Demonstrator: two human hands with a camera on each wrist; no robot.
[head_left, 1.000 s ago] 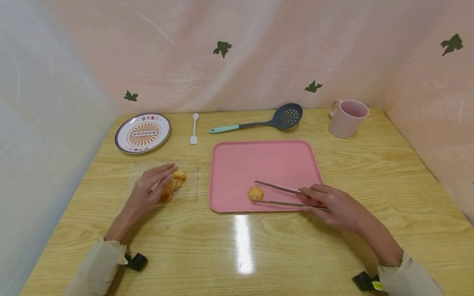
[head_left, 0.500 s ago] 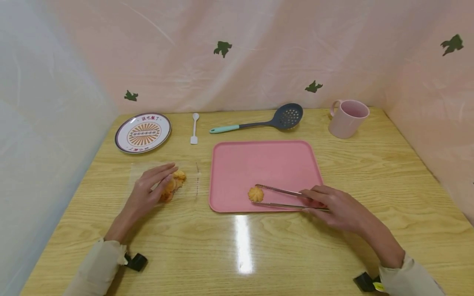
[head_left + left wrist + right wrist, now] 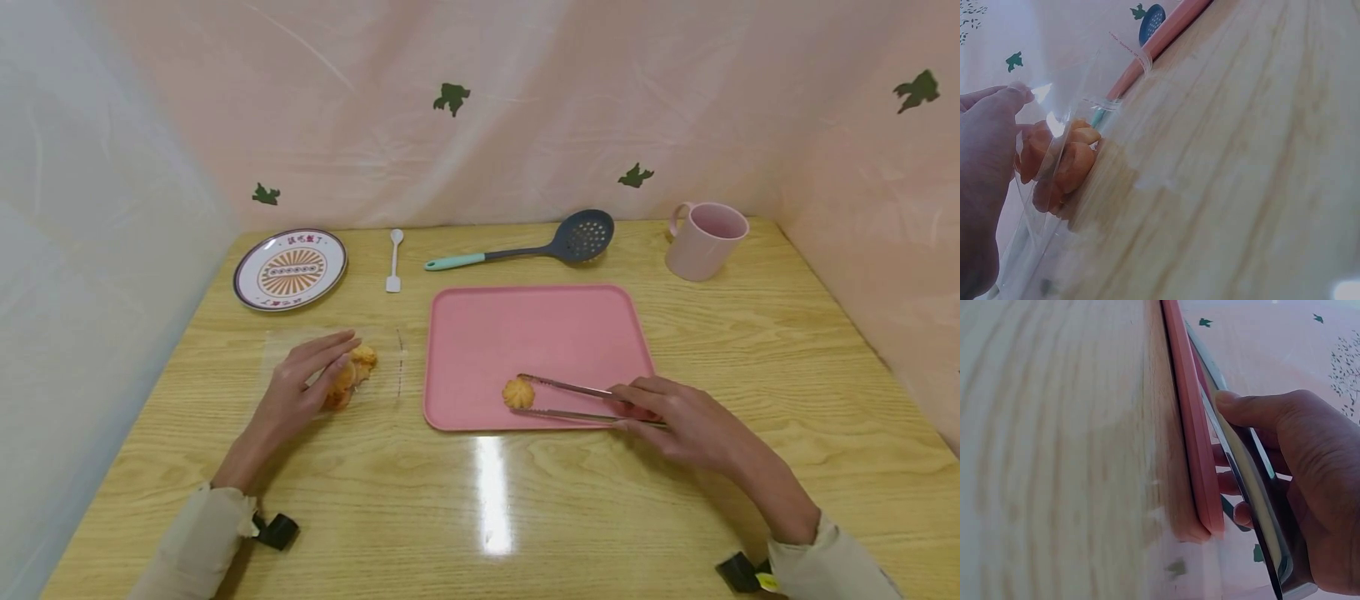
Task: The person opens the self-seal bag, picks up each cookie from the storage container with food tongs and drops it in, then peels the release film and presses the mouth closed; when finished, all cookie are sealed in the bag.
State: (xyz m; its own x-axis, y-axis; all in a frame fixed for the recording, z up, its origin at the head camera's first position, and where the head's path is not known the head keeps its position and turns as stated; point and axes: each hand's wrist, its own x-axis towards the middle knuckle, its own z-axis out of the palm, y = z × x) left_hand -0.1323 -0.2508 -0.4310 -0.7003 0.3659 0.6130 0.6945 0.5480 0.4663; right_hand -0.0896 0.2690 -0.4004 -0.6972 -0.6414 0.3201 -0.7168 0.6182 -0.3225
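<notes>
The right hand (image 3: 693, 421) curls thumb and fingers round the tongs (image 3: 1250, 469), arms parted about as wide as the cookie (image 3: 518, 393) between their tips, presumably to take it from both sides. It lies on the tray (image 3: 517, 329), near the front edge. The left hand (image 3: 302, 375) arches over the clear bag (image 3: 386, 375), between tray and table's (image 3: 360, 500) left edge, probably steadying it; glare hides whether the fingers pinch film.
</notes>
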